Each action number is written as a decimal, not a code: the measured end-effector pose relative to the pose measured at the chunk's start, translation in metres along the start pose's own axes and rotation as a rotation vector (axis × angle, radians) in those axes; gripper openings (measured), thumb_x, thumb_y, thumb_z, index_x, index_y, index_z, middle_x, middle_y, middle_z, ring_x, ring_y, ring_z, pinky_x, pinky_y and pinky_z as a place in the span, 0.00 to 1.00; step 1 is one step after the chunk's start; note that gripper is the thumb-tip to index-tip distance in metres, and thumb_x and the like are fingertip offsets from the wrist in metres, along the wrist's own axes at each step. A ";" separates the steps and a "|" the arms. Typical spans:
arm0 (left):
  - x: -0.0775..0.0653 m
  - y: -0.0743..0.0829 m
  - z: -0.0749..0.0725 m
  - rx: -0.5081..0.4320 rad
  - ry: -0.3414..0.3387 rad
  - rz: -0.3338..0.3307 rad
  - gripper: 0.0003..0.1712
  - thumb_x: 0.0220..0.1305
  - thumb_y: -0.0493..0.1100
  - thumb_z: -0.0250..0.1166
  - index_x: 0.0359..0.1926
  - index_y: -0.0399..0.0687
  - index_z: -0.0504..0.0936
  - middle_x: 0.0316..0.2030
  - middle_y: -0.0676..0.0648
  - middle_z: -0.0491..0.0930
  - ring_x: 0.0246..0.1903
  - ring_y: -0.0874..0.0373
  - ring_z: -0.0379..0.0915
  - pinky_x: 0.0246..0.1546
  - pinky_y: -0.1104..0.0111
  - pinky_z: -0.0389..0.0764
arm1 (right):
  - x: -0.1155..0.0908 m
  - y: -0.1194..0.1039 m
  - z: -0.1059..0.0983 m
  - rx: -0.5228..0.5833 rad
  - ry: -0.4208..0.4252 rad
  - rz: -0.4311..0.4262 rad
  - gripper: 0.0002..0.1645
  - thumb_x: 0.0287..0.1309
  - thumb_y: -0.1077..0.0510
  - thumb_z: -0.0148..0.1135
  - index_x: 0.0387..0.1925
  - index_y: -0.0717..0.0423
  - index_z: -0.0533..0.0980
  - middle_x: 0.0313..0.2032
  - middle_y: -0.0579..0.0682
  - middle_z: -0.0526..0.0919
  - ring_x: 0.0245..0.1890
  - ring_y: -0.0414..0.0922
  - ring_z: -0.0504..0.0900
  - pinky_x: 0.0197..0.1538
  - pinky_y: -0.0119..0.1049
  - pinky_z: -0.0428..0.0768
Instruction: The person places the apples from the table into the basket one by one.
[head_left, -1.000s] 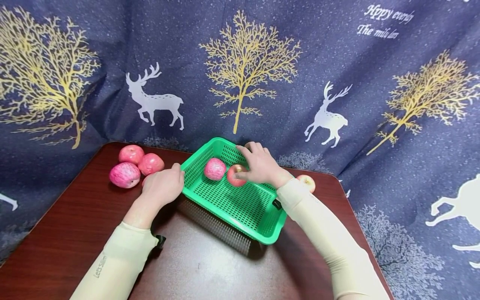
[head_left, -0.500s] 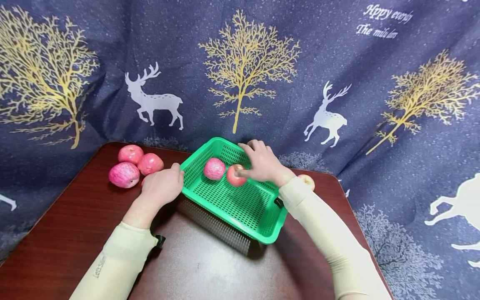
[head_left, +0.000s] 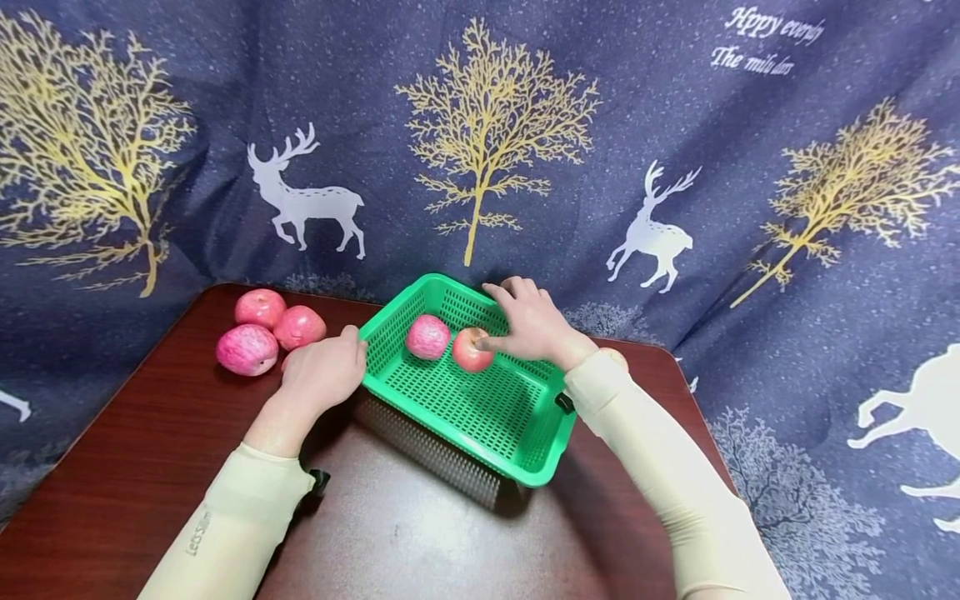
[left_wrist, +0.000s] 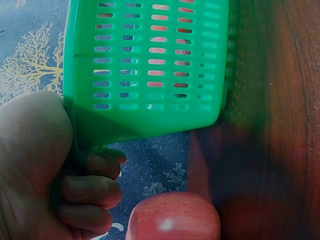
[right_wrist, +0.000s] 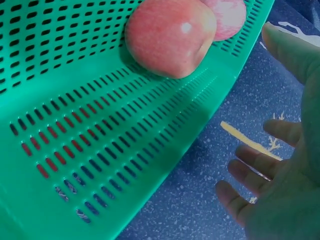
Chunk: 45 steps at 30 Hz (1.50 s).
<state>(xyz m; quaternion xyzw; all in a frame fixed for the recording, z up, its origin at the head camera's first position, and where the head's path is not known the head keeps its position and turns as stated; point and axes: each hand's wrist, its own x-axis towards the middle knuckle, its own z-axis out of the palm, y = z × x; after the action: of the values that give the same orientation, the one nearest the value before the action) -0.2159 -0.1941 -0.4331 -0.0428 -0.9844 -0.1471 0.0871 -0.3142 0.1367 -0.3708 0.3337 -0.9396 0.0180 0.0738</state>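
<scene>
Now, left hand: grips the basket at its left end.
Right hand: released, fingers spread by the far rim; placing seems finished.
Two apples: inside, toward the far side.
Far-right apple: on the table, likely the next reach.

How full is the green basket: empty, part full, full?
Part full: the green basket holds a pink apple and a redder apple, with much of its slotted floor bare in the head view.
</scene>
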 end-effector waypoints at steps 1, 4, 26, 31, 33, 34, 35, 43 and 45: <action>0.000 0.000 -0.001 -0.001 -0.001 -0.001 0.16 0.74 0.52 0.46 0.38 0.44 0.67 0.25 0.36 0.77 0.19 0.36 0.73 0.12 0.48 0.64 | 0.000 0.001 -0.001 -0.008 -0.002 0.002 0.59 0.48 0.22 0.62 0.75 0.43 0.55 0.57 0.50 0.64 0.53 0.47 0.61 0.51 0.49 0.64; 0.000 0.000 -0.002 0.000 -0.003 -0.001 0.16 0.74 0.52 0.45 0.38 0.44 0.66 0.26 0.36 0.78 0.20 0.36 0.73 0.12 0.48 0.65 | -0.002 0.003 -0.002 -0.014 0.002 0.003 0.60 0.47 0.22 0.63 0.75 0.44 0.56 0.57 0.51 0.65 0.53 0.48 0.63 0.50 0.49 0.65; 0.000 0.001 -0.001 0.003 -0.008 -0.003 0.16 0.74 0.52 0.45 0.38 0.43 0.66 0.25 0.36 0.77 0.20 0.36 0.73 0.12 0.48 0.64 | -0.020 0.025 -0.004 -0.011 0.023 0.032 0.61 0.45 0.20 0.63 0.74 0.44 0.57 0.55 0.51 0.66 0.53 0.49 0.64 0.50 0.51 0.65; 0.000 0.001 -0.002 0.000 -0.014 -0.004 0.16 0.74 0.52 0.45 0.38 0.43 0.66 0.25 0.36 0.77 0.19 0.36 0.73 0.12 0.48 0.64 | -0.027 0.031 -0.006 0.003 0.024 0.048 0.62 0.45 0.18 0.59 0.74 0.44 0.57 0.56 0.51 0.66 0.54 0.49 0.64 0.51 0.51 0.65; 0.000 0.001 -0.002 0.000 -0.015 -0.005 0.16 0.74 0.52 0.44 0.38 0.44 0.65 0.25 0.36 0.77 0.19 0.36 0.73 0.12 0.48 0.64 | -0.030 0.033 -0.007 0.010 0.030 0.059 0.62 0.44 0.17 0.59 0.74 0.44 0.58 0.56 0.51 0.66 0.54 0.49 0.64 0.51 0.52 0.65; 0.000 0.001 -0.002 0.000 -0.014 -0.006 0.16 0.74 0.52 0.44 0.38 0.44 0.65 0.25 0.36 0.77 0.19 0.36 0.73 0.12 0.48 0.64 | -0.032 0.034 -0.008 0.014 0.031 0.062 0.61 0.45 0.18 0.59 0.74 0.44 0.58 0.56 0.51 0.66 0.54 0.49 0.64 0.51 0.52 0.65; 0.000 0.001 -0.001 0.000 -0.012 -0.007 0.16 0.74 0.52 0.45 0.38 0.44 0.65 0.25 0.36 0.77 0.19 0.37 0.73 0.12 0.48 0.64 | -0.033 0.035 -0.008 0.020 0.032 0.065 0.61 0.45 0.18 0.60 0.74 0.44 0.58 0.56 0.51 0.66 0.53 0.49 0.64 0.51 0.52 0.65; 0.000 0.001 -0.002 -0.004 -0.018 -0.010 0.16 0.74 0.52 0.45 0.39 0.44 0.65 0.26 0.36 0.77 0.20 0.36 0.74 0.12 0.48 0.64 | -0.044 0.045 -0.008 0.041 0.022 0.104 0.59 0.47 0.23 0.64 0.74 0.44 0.57 0.56 0.53 0.65 0.53 0.50 0.63 0.52 0.54 0.65; 0.000 0.001 -0.001 -0.005 -0.020 -0.011 0.16 0.74 0.52 0.45 0.38 0.44 0.66 0.26 0.36 0.77 0.21 0.36 0.74 0.12 0.48 0.64 | -0.046 0.048 -0.008 0.040 0.026 0.111 0.59 0.46 0.22 0.64 0.74 0.44 0.57 0.56 0.53 0.65 0.53 0.50 0.64 0.52 0.54 0.65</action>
<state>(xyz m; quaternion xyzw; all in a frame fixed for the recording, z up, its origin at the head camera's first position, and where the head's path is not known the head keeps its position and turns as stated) -0.2155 -0.1938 -0.4316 -0.0390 -0.9850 -0.1495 0.0763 -0.3082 0.2037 -0.3694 0.2824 -0.9550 0.0452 0.0780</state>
